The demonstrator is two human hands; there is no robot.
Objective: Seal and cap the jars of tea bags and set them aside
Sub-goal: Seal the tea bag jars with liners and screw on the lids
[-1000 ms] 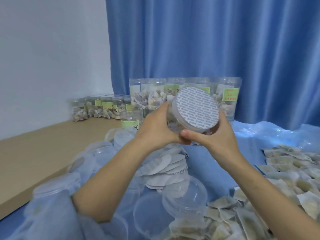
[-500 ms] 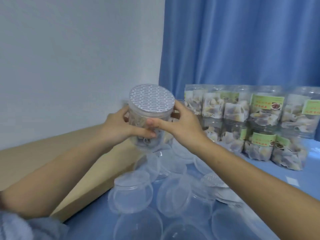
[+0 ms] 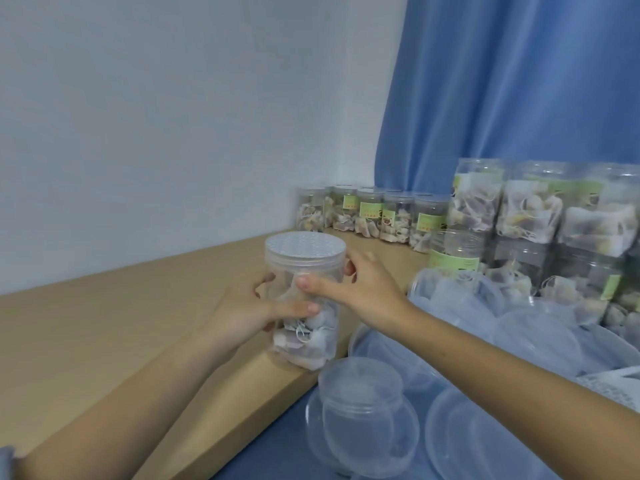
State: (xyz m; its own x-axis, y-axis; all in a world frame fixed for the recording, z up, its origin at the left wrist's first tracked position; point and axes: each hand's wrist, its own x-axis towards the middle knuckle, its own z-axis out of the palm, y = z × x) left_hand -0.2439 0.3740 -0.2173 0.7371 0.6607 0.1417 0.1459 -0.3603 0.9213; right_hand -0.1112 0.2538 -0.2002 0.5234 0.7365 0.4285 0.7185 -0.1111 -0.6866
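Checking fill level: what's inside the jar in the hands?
Tea bags with strings fill the lower part of the jar; the upper part looks empty. Both hands cover the middle.

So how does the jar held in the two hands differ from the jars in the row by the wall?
The held jar shows no label on the side facing the camera; several jars in the row by the wall show green labels. The held jar is gripped by the left hand and right hand at the wooden ledge; the row jars stand untouched at its back. Both are clear, capped and hold tea bags.
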